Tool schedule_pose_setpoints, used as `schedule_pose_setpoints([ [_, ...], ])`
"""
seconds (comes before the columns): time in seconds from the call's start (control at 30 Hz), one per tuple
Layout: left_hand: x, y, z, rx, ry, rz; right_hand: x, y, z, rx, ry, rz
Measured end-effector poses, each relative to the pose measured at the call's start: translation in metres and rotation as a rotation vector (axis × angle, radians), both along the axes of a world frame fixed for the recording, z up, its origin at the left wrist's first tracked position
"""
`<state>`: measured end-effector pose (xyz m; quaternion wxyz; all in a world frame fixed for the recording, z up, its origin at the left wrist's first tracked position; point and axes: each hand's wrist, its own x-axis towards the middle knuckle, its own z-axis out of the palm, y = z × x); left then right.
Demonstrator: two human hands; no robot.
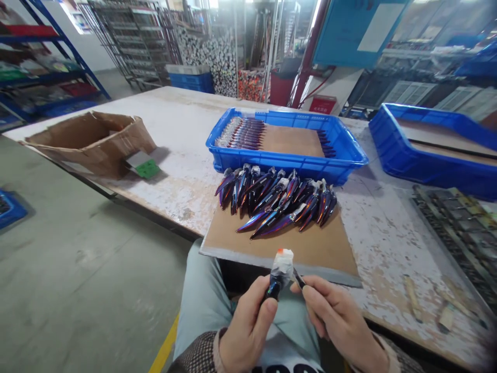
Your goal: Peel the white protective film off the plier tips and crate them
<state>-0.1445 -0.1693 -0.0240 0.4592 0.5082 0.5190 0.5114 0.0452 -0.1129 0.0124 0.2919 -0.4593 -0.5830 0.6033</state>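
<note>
My left hand (250, 321) is closed around a dark, shiny fishing lure (274, 288), whose upper end is wrapped in whitish tape (283, 263) with an orange spot on top. Pinched in my right hand (336, 313) is a slim, dark knife-like tool (298, 280), its tip at the side of the wrapping. Both hands are above my lap, in front of the table edge. Beyond them, a pile of purple-black lures (272, 199), many with whitish wrapped ends, lies on a brown board (229, 238).
Behind the pile stands a blue crate (279, 159) with lures lined up on cardboard. A second blue crate (419, 168) is to the right. An open cardboard box (104, 153) stands left, beside a green block (147, 169). Worn sticks (412, 299) lie at the right.
</note>
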Motion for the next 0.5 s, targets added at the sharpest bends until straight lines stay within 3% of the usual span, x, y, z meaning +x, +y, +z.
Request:
schedule_pose_setpoints([
  [0.23, -0.030, 0.007, 0.024, 0.140, 0.233, -0.223, 0.034, 0.035, 0.027, 0.134, -0.244, 0.386],
  [0.4, -0.039, 0.013, 0.039, 0.198, 0.400, -0.345, 0.039, 0.034, 0.037, 0.409, -0.372, 0.362],
  [0.5, -0.049, 0.017, 0.037, 0.190, 0.464, -0.360, 0.052, 0.034, 0.036, 0.353, -0.317, 0.300],
])
